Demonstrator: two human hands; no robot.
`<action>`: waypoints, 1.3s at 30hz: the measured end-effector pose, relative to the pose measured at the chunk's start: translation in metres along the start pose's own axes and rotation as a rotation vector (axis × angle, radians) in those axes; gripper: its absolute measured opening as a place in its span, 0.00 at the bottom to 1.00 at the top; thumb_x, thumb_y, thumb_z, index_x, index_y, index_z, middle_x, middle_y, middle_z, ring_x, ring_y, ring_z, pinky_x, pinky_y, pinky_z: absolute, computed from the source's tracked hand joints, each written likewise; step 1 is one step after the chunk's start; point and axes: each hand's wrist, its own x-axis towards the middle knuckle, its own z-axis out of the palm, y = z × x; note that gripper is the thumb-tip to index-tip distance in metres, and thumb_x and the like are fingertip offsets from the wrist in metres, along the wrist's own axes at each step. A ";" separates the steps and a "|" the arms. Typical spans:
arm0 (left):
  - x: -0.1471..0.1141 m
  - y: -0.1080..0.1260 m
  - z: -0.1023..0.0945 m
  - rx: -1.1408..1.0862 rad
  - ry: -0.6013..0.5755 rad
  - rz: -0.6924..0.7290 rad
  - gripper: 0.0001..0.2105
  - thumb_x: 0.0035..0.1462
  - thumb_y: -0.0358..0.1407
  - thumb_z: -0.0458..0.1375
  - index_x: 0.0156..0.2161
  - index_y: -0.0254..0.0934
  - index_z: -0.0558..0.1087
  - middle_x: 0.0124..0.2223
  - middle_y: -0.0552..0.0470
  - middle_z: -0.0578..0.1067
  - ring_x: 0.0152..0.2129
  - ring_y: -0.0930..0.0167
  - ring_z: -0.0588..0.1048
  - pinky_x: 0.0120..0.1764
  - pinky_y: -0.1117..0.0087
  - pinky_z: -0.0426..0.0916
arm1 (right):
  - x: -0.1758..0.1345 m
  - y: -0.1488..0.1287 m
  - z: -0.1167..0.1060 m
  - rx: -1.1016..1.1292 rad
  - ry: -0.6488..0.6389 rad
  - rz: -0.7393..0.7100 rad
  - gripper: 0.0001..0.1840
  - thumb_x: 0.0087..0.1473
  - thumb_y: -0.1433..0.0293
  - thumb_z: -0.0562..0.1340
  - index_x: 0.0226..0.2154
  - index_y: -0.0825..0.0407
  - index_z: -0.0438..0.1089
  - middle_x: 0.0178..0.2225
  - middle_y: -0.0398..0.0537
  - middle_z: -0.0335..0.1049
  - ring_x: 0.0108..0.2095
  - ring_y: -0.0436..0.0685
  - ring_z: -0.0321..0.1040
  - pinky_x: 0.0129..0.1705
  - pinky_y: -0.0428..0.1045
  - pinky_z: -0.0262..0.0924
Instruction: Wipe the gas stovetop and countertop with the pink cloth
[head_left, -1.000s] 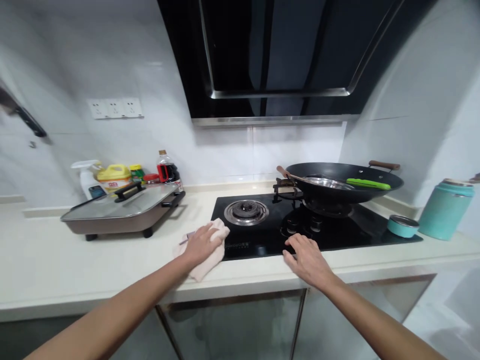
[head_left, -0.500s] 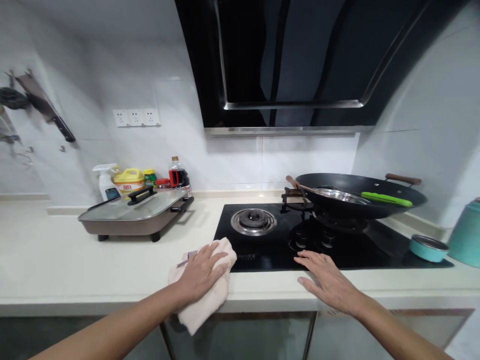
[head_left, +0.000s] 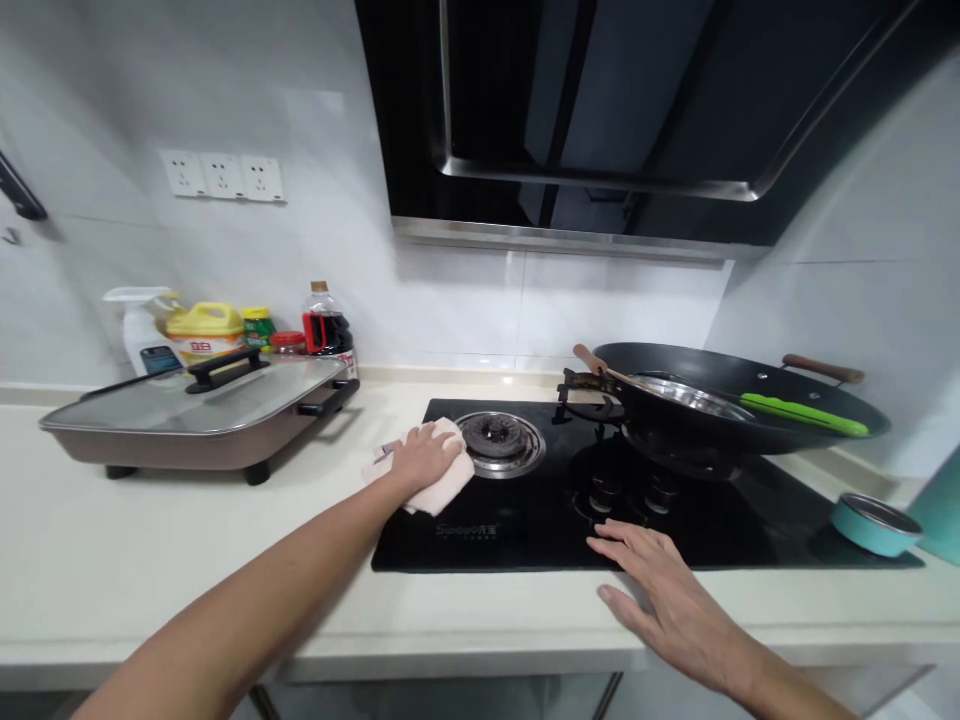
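Observation:
My left hand [head_left: 424, 458] presses down on a pale pink cloth [head_left: 444, 497], its fingers over the top. The cloth lies across the left edge of the black glass gas stove [head_left: 525, 548], right beside the left burner [head_left: 504, 444]. My right hand [head_left: 660, 590] is held with its fingers spread and holds nothing. It is over the stove's front edge, just in front of two black control knobs [head_left: 604, 493]. Whether its fingertips touch the glass, I cannot tell.
A black wok [head_left: 720, 362] with a green-handled utensil [head_left: 802, 412] rests on the right burner. A turquoise bowl [head_left: 874, 528] sits at the stove's right corner. At left are a lidded electric pan [head_left: 172, 450], a spray bottle [head_left: 142, 335] and a sauce bottle [head_left: 330, 325]. The range hood [head_left: 570, 235] hangs above.
My left hand and the cloth have moved from the counter's front edge farther back, to beside the left burner. My right hand stays near the knobs. The view has shifted closer and to the right.

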 end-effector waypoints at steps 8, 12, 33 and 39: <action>0.015 0.000 0.001 0.013 0.026 0.008 0.27 0.69 0.51 0.41 0.65 0.51 0.70 0.73 0.46 0.60 0.67 0.48 0.60 0.63 0.39 0.57 | 0.003 -0.006 -0.004 0.001 0.021 -0.011 0.24 0.69 0.55 0.54 0.62 0.43 0.70 0.65 0.53 0.67 0.67 0.66 0.60 0.67 0.68 0.55; -0.014 0.000 0.001 0.050 0.033 0.061 0.25 0.70 0.50 0.43 0.65 0.51 0.71 0.73 0.47 0.60 0.68 0.50 0.59 0.65 0.41 0.56 | 0.005 -0.009 -0.006 0.016 0.021 -0.005 0.24 0.69 0.56 0.54 0.61 0.44 0.71 0.65 0.54 0.67 0.66 0.66 0.61 0.67 0.68 0.56; -0.136 0.130 0.008 -0.021 -0.109 0.505 0.25 0.69 0.52 0.52 0.66 0.51 0.69 0.76 0.48 0.55 0.71 0.50 0.55 0.68 0.38 0.47 | 0.003 -0.010 0.005 0.075 0.199 -0.052 0.25 0.70 0.53 0.52 0.60 0.46 0.70 0.62 0.55 0.70 0.63 0.63 0.65 0.66 0.65 0.57; -0.083 0.174 0.021 -0.159 -0.163 0.549 0.21 0.68 0.51 0.51 0.59 0.50 0.75 0.73 0.52 0.61 0.69 0.58 0.59 0.68 0.46 0.51 | 0.007 -0.006 0.010 0.117 0.331 0.046 0.21 0.71 0.57 0.51 0.58 0.47 0.67 0.57 0.55 0.72 0.58 0.61 0.69 0.61 0.61 0.63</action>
